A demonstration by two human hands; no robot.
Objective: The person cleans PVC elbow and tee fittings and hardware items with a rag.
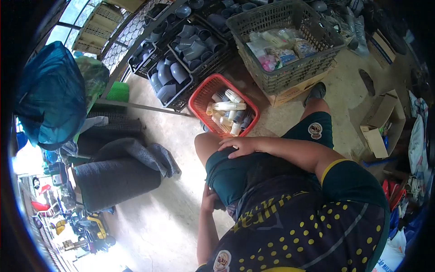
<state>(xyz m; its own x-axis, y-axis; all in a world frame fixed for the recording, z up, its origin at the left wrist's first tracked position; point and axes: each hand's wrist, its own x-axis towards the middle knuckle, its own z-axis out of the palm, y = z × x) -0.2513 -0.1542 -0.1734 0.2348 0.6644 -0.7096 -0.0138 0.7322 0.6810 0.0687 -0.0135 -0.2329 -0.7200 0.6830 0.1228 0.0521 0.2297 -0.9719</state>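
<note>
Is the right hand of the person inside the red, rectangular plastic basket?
No, the right hand rests on the dark green fabric shorts at the left thigh, outside the red plastic basket.

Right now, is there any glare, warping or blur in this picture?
Head view: glare whitens the lower left around the yellow machine, and bright light falls on the floor beside the dark roll; head view: the wide lens warps the edges, with black corners; head view: the red basket and right hand show no obvious blur.
</note>
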